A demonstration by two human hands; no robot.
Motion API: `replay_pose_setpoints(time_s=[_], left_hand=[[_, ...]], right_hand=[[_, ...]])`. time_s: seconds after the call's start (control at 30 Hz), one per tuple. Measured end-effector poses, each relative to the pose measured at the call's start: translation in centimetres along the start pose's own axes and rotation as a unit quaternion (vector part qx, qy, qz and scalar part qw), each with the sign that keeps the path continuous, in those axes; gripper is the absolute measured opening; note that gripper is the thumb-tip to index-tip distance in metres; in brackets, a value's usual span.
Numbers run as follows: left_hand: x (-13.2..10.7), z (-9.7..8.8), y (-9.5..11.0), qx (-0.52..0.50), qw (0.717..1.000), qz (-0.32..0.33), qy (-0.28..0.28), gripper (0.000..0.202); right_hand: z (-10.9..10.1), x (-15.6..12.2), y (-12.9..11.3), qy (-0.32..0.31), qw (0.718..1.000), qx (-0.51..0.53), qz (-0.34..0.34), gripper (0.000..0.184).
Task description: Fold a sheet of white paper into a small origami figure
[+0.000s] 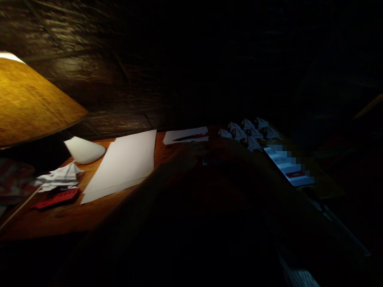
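Note:
The middle of the table lies in deep shadow. There my left hand (191, 153) shows dimly, with its fingers curled inward. Beside it my right hand (226, 149) is almost lost in the dark, so its fingers cannot be made out. A small pale piece of paper (205, 162) shows between the two hands, at the left fingertips. Just beyond the hands, a knife (188, 138) with a dark blade and a red handle rests on a small stack of paper (179, 132). To the left of my left forearm lie large white sheets (125, 159).
Several folded paper shapes (251, 133) stand at the back right, near a lit phone (287, 165). On the left are a lamp with a yellow shade (36, 99) and white base (85, 150), crumpled striped paper (61, 177) and a red notched object (56, 199). A dark wall stands behind.

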State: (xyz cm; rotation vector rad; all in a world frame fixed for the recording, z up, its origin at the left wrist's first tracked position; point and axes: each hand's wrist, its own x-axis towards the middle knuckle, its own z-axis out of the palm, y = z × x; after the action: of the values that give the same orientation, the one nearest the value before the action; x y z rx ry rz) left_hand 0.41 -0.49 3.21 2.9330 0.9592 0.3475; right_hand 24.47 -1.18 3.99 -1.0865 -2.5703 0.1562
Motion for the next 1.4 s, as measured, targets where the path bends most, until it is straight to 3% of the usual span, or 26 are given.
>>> replay_pose_setpoints(time_s=[0.2, 0.47, 0.73, 1.4], left_hand=[[0.1, 1.0, -0.4, -0.027, 0.998, 0.034, 0.052, 0.054], [0.0, 1.5, -1.6, -0.091, 0.995, 0.029, 0.027, 0.032], [0.0, 1.8, -2.5, -0.131, 0.991, 0.014, 0.035, 0.032], [0.0, 2.0, -3.2, -0.103, 0.993, 0.039, 0.047, 0.031]], right_hand=[[0.0, 0.0, 0.2, -0.019, 1.0, 0.01, 0.011, 0.024], [0.0, 0.2, 0.4, -0.055, 0.998, 0.027, 0.017, 0.022], [-0.1, 0.0, 0.4, -0.051, 0.997, 0.052, 0.014, 0.022], [-0.4, 0.1, 0.1, -0.062, 0.996, 0.039, 0.051, 0.023]])
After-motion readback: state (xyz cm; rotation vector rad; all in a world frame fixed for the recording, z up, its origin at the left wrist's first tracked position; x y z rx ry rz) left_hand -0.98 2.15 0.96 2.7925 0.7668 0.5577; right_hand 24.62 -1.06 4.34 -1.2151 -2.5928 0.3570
